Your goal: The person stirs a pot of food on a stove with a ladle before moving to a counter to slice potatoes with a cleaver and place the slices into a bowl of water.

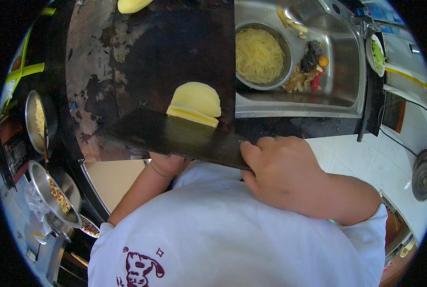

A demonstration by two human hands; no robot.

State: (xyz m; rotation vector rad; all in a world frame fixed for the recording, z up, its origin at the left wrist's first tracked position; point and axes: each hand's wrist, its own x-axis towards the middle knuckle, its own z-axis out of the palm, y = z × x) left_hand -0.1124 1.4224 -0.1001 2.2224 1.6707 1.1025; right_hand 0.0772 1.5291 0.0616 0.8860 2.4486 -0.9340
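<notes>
My right hand [283, 168] is closed around the handle end of a wide, dark cleaver [152, 134]. The blade lies tilted across the near part of a dark, worn cutting board [141, 61]. Just beyond the blade is a stack of thin, pale yellow slices [195, 97], apparently potato, overlapping one another, with the nearest ones standing against the cleaver. My left hand [168, 163] is low at the board's near edge; the blade covers its fingers, so its grip cannot be seen. A peeled yellow piece [132, 5] rests at the far edge of the board.
Right of the board, a steel sink [342, 89] holds a metal bowl [290, 62] of pale shreds in water, beside peelings and scraps [303, 75]. A plate of green pieces [377, 57] stands on the sink's right side. Metal bowls of food [34, 170] stand at left.
</notes>
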